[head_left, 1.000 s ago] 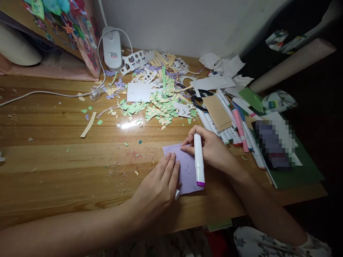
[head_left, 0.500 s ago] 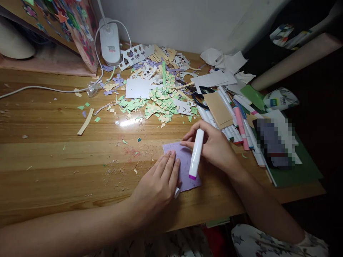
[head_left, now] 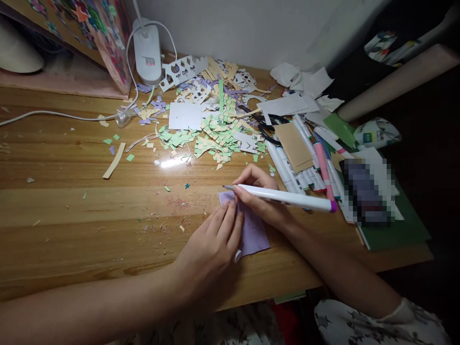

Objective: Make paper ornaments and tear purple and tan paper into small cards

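My right hand (head_left: 260, 194) grips a white marker pen (head_left: 287, 197) with a purple end. The marker lies nearly level, its fine tip pointing left, just off the top edge of a small purple sheet of paper (head_left: 254, 235). I cannot tell whether the tip touches anything. My left hand (head_left: 213, 237) rests flat on the left part of that sheet, fingers stretched out side by side. A small white piece (head_left: 237, 255) pokes out beneath the left hand's edge; most of it is hidden, and it may be a cap. Faint marks show on the paper.
Coloured paper scraps (head_left: 215, 129) are heaped at the back of the wooden table (head_left: 72, 201). Several markers (head_left: 283, 165), tan paper (head_left: 293, 146) and a blurred dark object (head_left: 366, 191) lie at right. A white lamp base (head_left: 148, 57) with its cable stands back left.
My right hand has turned the marker from steeply slanted, purple end towards me, to nearly level with its tip to the left. My left hand has stayed on the paper.
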The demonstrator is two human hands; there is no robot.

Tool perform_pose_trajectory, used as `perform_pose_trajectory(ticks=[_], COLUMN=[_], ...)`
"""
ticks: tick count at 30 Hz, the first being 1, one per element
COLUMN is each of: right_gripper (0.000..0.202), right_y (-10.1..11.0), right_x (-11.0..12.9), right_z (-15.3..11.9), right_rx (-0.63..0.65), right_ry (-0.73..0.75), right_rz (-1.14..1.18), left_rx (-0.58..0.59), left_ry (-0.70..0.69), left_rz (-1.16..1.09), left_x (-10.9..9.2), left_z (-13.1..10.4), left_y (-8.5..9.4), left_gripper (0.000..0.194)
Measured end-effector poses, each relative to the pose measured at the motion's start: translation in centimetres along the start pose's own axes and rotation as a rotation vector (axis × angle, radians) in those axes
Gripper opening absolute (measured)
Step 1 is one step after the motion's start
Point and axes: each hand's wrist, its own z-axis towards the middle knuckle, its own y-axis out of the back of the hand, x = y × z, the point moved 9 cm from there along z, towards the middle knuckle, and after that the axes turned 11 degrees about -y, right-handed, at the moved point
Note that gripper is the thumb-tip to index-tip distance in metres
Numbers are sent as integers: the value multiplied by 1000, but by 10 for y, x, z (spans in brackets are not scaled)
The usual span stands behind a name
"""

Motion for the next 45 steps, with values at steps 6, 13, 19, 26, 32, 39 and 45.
perform_pose_trajectory(ticks=[6, 13, 19, 26, 32, 39, 45], right_gripper=[24, 26, 26, 26, 28, 28, 27], right_y=[-1, 1, -1, 6, 10, 8, 11], right_x=[0, 0, 2, 3, 2, 1, 1], right_z=[2, 2, 2, 2, 3, 4, 3], right_rx=[-81, -108, -101, -132, -137, -122, -126], right_ry=[15, 40, 50, 61, 48, 30, 30], right_rz=[-147, -214, -234, -184, -198, -211, -222], left_rx=[-10, -18, -14, -32, -42, -29, -28], left_ry=[2, 10, 10, 11, 7, 5, 7], left_rz=[12, 17, 19, 13, 11, 1, -11], left_x=[0, -1, 0, 0, 0, 0, 2], left_z=[1, 0, 1, 1, 1, 0, 1], left_y=[-1, -1, -2, 0, 0, -1, 1], left_gripper=[40, 41, 41, 40, 39, 39, 38])
